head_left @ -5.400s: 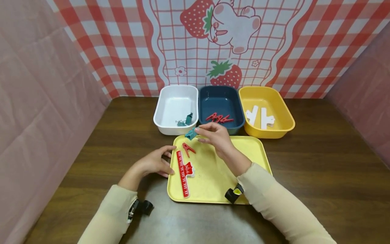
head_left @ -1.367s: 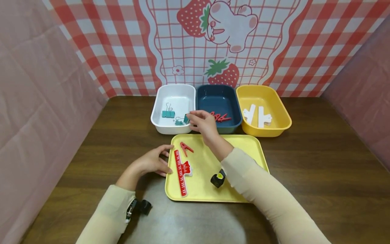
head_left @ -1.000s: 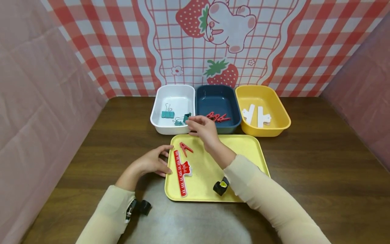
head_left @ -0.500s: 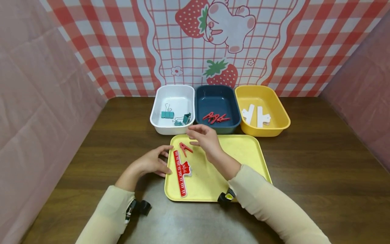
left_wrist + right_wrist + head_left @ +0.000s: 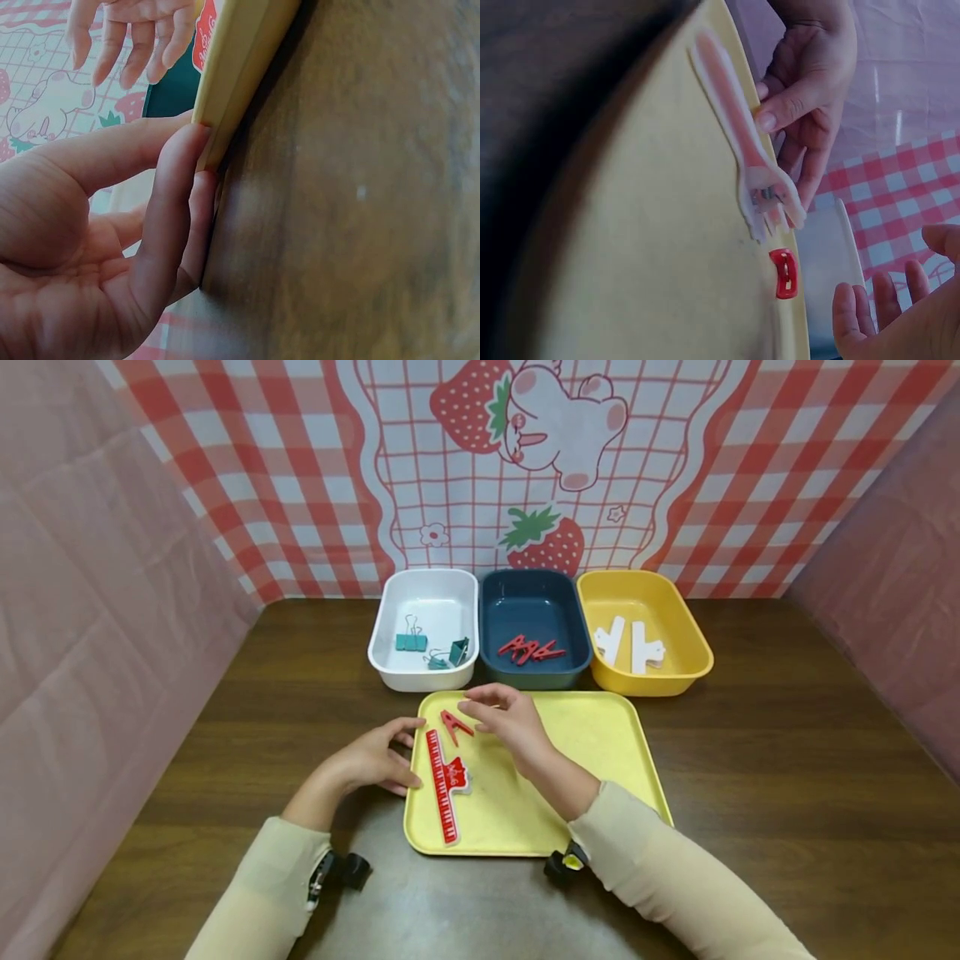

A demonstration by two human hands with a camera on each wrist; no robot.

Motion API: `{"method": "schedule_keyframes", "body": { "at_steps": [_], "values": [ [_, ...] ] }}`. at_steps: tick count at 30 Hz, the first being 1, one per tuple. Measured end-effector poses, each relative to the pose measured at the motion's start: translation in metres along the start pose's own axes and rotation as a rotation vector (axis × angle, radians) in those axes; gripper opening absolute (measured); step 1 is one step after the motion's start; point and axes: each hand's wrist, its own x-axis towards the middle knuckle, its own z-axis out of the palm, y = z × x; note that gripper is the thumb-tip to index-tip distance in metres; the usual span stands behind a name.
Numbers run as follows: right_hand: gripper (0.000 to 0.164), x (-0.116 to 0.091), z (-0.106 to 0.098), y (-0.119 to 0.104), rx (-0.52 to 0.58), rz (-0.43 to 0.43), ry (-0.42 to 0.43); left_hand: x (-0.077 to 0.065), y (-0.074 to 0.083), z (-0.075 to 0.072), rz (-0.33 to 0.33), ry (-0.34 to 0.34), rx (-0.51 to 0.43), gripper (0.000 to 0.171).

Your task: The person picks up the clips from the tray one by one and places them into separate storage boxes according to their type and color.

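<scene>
My left hand (image 5: 375, 760) rests at the left edge of the yellow tray (image 5: 592, 760), thumb and fingertips touching its rim. Over the tray's upper left part hovers my right hand (image 5: 510, 722), fingers loosely bent with nothing between them. Just left of its fingertips a red clothespin (image 5: 456, 725) lies on the tray; the right wrist view shows this clothespin (image 5: 784, 274) with the right hand (image 5: 900, 315) to one side. Below it lies a long red-and-white clip (image 5: 444, 789) with a piano-key pattern and a jagged-topped grip.
Behind the tray stand three bins side by side. The white bin (image 5: 380, 664) holds teal binder clips (image 5: 411, 643). In the dark blue bin (image 5: 532, 602) are red clothespins (image 5: 528, 649), and in the yellow bin (image 5: 693, 672) white clips (image 5: 641, 650). A checked cloth (image 5: 292, 485) hangs behind.
My right hand held a teal binder clip, which now lies in the white bin. Since then the hand has drawn back from the bin to over the tray. My left hand stays at the rim.
</scene>
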Motion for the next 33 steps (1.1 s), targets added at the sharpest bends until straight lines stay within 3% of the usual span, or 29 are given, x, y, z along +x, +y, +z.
{"method": "schedule_keyframes", "body": {
  "at_steps": [13, 23, 33],
  "values": [
    [0.034, -0.015, -0.001, 0.016, -0.224, 0.014, -0.186, 0.001, -0.003, 0.000, 0.028, -0.010, -0.023, 0.083],
    [0.034, -0.021, 0.000, 0.024, -0.262, 0.023, -0.250, 0.000, -0.001, 0.000, 0.001, 0.005, -0.009, 0.083],
    [0.039, -0.022, -0.002, 0.030, -0.497, -0.119, -0.393, 0.001, -0.001, 0.001, -0.004, 0.008, -0.012, 0.082]
  ]
}}
